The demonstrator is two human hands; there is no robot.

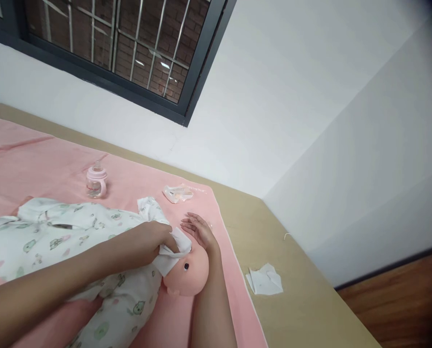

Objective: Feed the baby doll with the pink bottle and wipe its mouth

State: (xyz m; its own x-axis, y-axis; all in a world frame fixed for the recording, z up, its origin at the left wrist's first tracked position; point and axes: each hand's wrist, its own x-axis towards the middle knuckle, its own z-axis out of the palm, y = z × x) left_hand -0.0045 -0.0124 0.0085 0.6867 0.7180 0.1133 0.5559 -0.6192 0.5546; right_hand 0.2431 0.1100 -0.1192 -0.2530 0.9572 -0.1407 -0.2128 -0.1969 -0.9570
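Note:
A baby doll [192,275] in a white printed romper [103,227] lies on its back, its head toward the right. My left hand [148,244] reaches in from the left, its fingers closed on a white tissue [175,246] that lies against the lower part of the doll's face. The tissue hides the mouth area; one dark eye shows beside it. Along the far side of the head lies my right hand [199,229], palm turned toward the doll, fingers stretched out and holding nothing. The right forearm passes close by the crown of the head.
A pink blanket [30,159] covers much of the tan surface [295,299]. On it stand a pink-capped baby bottle [96,181] and a crumpled clear-and-white packet [178,193]. Another white tissue [264,280] lies right of the blanket. A wall and barred window rise behind.

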